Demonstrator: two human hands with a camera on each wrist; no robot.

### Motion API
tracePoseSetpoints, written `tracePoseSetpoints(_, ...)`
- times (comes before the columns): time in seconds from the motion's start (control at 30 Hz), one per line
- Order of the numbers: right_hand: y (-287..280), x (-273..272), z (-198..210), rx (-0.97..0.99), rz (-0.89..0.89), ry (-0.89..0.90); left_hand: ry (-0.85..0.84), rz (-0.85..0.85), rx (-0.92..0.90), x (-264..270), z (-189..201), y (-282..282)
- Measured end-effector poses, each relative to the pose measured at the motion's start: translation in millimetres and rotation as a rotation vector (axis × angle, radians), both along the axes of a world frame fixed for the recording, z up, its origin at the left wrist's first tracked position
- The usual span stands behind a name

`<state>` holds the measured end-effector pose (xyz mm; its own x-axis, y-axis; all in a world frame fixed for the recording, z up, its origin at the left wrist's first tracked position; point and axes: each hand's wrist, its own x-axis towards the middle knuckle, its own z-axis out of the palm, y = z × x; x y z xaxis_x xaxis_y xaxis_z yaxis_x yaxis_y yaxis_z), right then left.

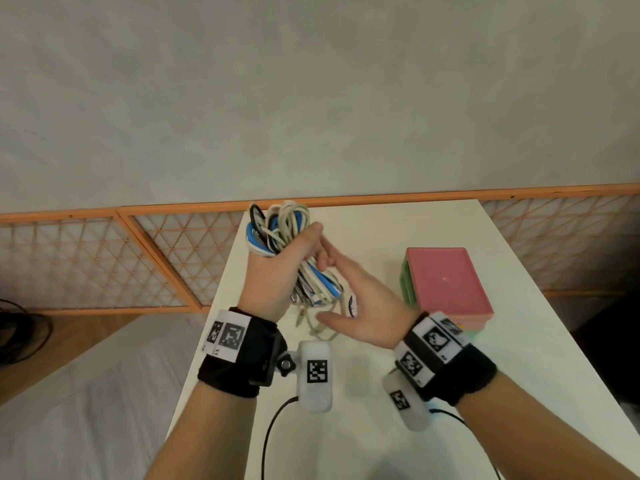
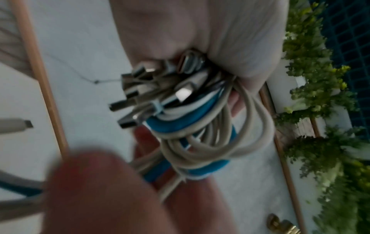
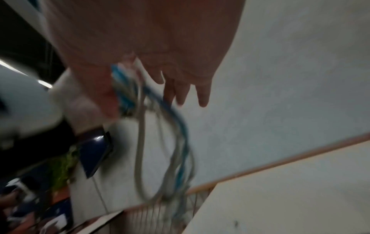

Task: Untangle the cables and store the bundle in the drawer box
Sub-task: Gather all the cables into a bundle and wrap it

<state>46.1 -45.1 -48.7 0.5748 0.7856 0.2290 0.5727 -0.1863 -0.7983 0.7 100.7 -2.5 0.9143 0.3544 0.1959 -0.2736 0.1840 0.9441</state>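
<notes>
A bundle of white, blue and black cables is gripped in my left hand, raised above the white table. Its loops stick out past the fingers and its tails hang toward the wrist. In the left wrist view the looped cables and several metal plugs sit in the palm. My right hand is beside the bundle, fingers straight and thumb apart, fingertips near the blurred cables. The drawer box, pink on top with green sides, stands on the table to the right.
A loose beige cable end droops onto the table under my hands, next to a small white item. An orange lattice fence runs behind the table. Black cords lie on the floor at far left.
</notes>
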Motion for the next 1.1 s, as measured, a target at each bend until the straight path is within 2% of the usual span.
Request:
tracePoseSetpoints(0.1, 12, -4, -6, -0.003, -0.048, 0.081, -0.017, -0.09, -0.112, -2, 5, 0)
tracePoseSetpoints(0.2, -3, 2, -18, -0.125, 0.003, 0.038, -0.002, -0.057, -0.169, -12, 8, 21)
tracePoseSetpoints(0.27, -14, 7, -20, -0.185, 0.031, 0.049, 0.04, -0.025, -0.138, -19, 5, 37)
tracePoseSetpoints(0.33, -22, 14, -16, -0.272, 0.077, 0.055, 0.119, -0.005, -0.047, -24, -2, 46)
tracePoseSetpoints(0.4, -27, 20, -10, -0.349, 0.109, 0.02, 0.186, 0.03, 0.124, -26, -8, 48)
tracePoseSetpoints(0.5, -23, 23, -3, -0.551, 0.154, -0.214, 0.264, 0.065, 0.369, -26, -11, 38)
tracePoseSetpoints(0.57, -19, 24, -1, -0.681, 0.176, -0.31, 0.299, 0.03, 0.509, -25, -11, 30)
tracePoseSetpoints(0.63, -17, 22, 4, -0.724, 0.202, -0.345, 0.323, -0.065, 0.623, -23, -13, 21)
tracePoseSetpoints(0.7, -14, 22, 10, -0.71, 0.218, -0.355, 0.349, -0.166, 0.633, -22, -17, 13)
tracePoseSetpoints(0.8, -10, 25, 21, -0.653, 0.208, -0.312, 0.347, -0.279, 0.476, -20, -27, 0)
tracePoseSetpoints(0.9, -13, 28, 26, -0.505, 0.166, -0.193, 0.322, -0.321, 0.353, -21, -30, -14)
tracePoseSetpoints(1.1, -22, 19, 23, -0.218, -0.1, 0.108, 0.374, -0.4, 0.408, -12, -24, -10)
